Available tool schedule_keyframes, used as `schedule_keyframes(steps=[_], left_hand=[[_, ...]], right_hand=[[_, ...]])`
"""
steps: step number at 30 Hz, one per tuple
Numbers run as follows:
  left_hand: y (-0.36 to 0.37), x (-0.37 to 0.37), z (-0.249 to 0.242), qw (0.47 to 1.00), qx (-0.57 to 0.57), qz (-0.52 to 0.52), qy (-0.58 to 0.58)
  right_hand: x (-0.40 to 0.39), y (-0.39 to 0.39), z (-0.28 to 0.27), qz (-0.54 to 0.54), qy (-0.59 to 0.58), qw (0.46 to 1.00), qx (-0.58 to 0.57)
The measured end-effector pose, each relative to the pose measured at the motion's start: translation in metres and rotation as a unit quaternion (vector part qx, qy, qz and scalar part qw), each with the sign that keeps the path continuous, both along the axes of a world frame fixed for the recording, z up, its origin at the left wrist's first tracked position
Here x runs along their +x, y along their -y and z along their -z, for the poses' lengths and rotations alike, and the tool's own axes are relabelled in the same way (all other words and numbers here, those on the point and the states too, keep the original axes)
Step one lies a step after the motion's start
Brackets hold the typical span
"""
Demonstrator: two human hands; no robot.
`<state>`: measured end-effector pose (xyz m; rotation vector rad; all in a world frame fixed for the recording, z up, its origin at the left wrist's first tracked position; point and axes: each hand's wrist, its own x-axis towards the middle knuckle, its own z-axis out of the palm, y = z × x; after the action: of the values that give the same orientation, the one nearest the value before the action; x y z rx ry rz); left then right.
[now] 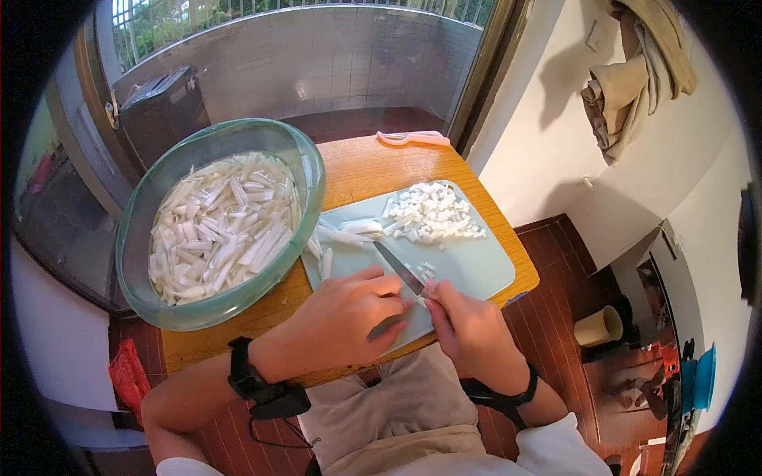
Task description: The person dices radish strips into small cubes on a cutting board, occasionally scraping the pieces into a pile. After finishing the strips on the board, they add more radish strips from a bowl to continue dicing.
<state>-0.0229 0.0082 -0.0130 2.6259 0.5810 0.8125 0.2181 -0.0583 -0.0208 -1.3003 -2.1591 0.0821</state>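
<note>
My right hand (474, 327) grips a small knife (397, 266), its blade slanting up and left over the pale blue cutting board (484, 266). Beside it, my left hand (349, 317) is curled at the board's near edge, fingertips close to the knife handle. What lies in those fingers is mostly hidden. A few small white cut bits (426, 270) lie right of the blade. Farther back on the board is a heap of white diced pieces (432, 213). Uncut white strips (349, 232) rest at the board's left side.
A green basin (135, 270) of white strips in water stands left on the wooden table (349, 170), overlapping the board's edge. A pink peeler (413, 139) lies at the back. A red bag (129, 377) and a cream bin (598, 327) are on the floor.
</note>
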Motion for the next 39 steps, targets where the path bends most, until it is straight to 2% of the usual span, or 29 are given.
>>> schedule_keyframes(steps=[14, 23, 25, 28, 39], left_hand=[[0.002, -0.001, -0.002, 1.0, -0.014, -0.004, -0.022], [0.003, 0.0, -0.001, 1.0, -0.02, -0.012, -0.017], [0.004, 0.0, -0.004, 0.999, -0.027, -0.012, -0.023], [0.004, 0.001, -0.007, 0.999, -0.026, -0.015, -0.032], [0.004, -0.002, -0.004, 0.999, 0.012, -0.001, -0.031]], right_hand=[[0.007, 0.019, -0.009, -0.004, 0.011, 0.999, -0.052], [0.01, 0.021, 0.003, -0.016, 0.007, 1.0, -0.014], [0.006, 0.025, 0.002, -0.008, 0.062, 0.998, -0.017], [0.0, 0.023, -0.003, 0.018, 0.075, 0.996, -0.036], [0.003, 0.009, -0.003, 0.005, 0.002, 1.0, 0.005]])
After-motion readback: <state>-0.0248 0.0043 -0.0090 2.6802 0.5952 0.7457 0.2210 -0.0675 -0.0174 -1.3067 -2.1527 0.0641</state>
